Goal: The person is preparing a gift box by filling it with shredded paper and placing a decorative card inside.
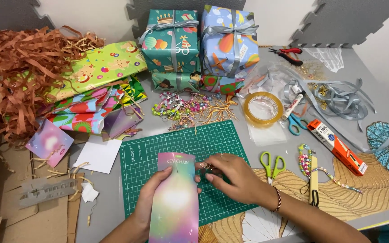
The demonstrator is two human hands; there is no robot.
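My left hand (151, 193) holds a long pastel card (175, 198) with a rainbow sheen, upright over the green cutting mat (158, 148). Against the card's upper right edge, my right hand (230, 173) pinches a small metal ring or clasp (205, 165) between its fingertips. A woven bracelet sits on my right wrist. Several beaded charms (181, 108) lie in a pile just beyond the mat's far edge.
Two wrapped gift boxes (172, 40) (228, 40) stand at the back. Brown paper shred (19, 76) and folded wrapping paper (95, 67) fill the left. To the right lie a tape roll (263, 109), green scissors (272, 163), blue scissors (296, 122), orange box (336, 146), grey ribbon (338, 96), red pliers (288, 53).
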